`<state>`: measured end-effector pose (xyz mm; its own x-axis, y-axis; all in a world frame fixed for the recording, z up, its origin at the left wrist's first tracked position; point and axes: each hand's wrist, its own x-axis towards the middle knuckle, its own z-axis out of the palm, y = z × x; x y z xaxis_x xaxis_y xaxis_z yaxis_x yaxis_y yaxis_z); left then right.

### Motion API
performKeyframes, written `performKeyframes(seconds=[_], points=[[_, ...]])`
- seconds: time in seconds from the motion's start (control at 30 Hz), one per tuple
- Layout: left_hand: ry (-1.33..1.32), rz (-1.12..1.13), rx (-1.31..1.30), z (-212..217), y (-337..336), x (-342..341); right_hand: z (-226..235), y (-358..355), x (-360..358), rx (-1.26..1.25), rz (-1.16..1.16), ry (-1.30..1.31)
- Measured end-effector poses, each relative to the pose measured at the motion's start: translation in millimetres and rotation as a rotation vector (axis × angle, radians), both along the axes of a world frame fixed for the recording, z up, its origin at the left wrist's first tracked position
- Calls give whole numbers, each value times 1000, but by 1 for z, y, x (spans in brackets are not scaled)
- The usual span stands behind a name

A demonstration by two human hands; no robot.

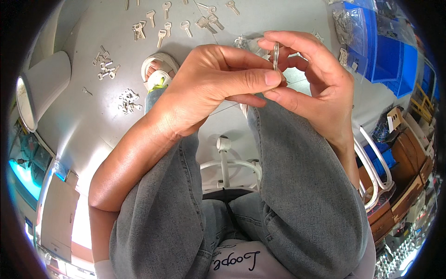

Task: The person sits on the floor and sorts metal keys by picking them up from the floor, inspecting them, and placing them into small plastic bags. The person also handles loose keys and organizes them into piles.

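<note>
Both hands meet above my knees around a silvery metal key, seen edge-on and standing upright. My left hand is closed in a pinch, its thumb pressed to the key's lower part. On the other side my right hand curls round it, the index fingertip near the top and the thumb tip low beside the left thumb. The fingers cover the key's lower end; I cannot tell if it is one key or a stack. Beyond my hands, several loose keys lie spread on the grey floor.
A heap of small metal parts and a scattered group of keys lie left of my sandalled foot. Blue bins with clear bags stand far right. A white tubular frame and brown cartons are at right.
</note>
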<state>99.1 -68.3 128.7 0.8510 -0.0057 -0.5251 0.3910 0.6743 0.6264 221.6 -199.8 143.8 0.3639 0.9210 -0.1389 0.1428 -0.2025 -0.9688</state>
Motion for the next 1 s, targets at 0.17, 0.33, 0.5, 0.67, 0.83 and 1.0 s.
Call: performKeyframes(seconds=[0.17,0.33,0.5,0.67,0.83,1.0], points=[[-17,64,-136,-3,0,0,-2,-2,0,38,-55,-78],[5,36,32,0,-3,2,4,2,-1,17,-40,-467],[-10,37,-15,-1,-3,0,11,15,-5,271,16,-607],[-24,-4,-280,-5,-3,0,19,16,-6,19,60,-483],[-66,-44,-357,-7,-2,0,5,12,-4,148,57,-412],[-66,-49,-371,-6,-2,0,13,13,-5,82,22,-426]])
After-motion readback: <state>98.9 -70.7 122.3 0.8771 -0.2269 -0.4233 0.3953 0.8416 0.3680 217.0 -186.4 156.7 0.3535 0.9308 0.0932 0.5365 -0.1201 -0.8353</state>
